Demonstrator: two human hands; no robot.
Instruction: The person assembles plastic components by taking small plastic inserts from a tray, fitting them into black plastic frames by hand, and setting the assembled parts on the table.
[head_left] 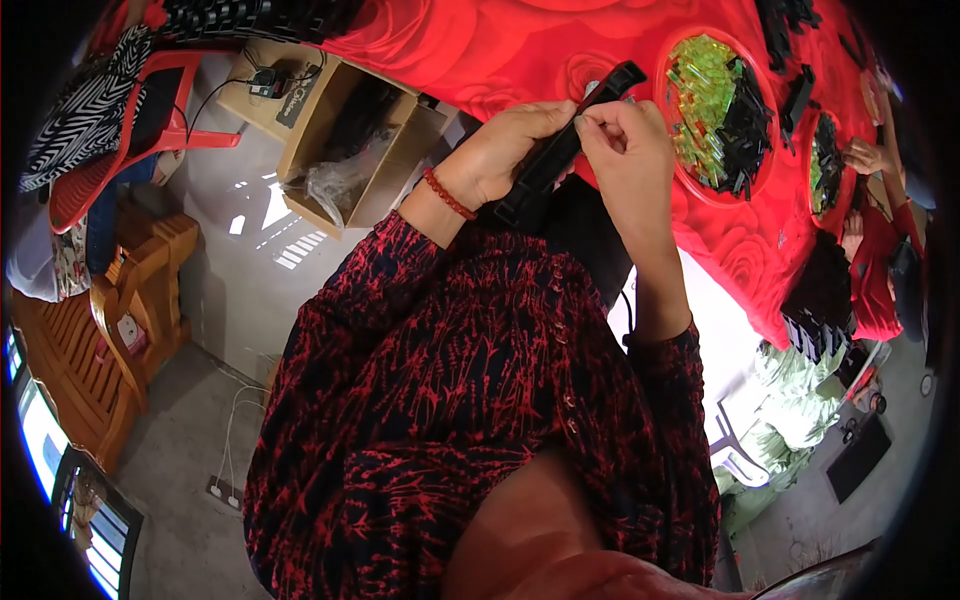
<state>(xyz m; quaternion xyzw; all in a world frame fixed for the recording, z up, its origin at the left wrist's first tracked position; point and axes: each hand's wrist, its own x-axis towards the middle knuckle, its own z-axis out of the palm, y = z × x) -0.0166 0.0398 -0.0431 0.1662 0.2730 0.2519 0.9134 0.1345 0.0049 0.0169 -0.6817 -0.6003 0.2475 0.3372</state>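
Observation:
My left hand (507, 143) is closed around a long, narrow black plastic strip (548, 165), which slants up and to the right in front of my body. A red beaded bracelet circles that wrist. Against the strip's upper part, my right hand (632, 145) is closed, thumb and fingertips pinched together; whatever they may hold is too small to make out. Just right of this hand, a red-rimmed oval tray (661, 115) sits on the table, holding yellow-green translucent pieces (703, 75) on one side and small black pieces (740, 140) on the other.
A red rose-patterned cloth (480, 40) covers the table. Across it, another person's hand (866, 155) reaches by a second tray (826, 165). Black parts (815, 300) pile at the right edge. An open cardboard box (300, 165), a red chair (70, 190) and a wooden bench (65, 350) stand left.

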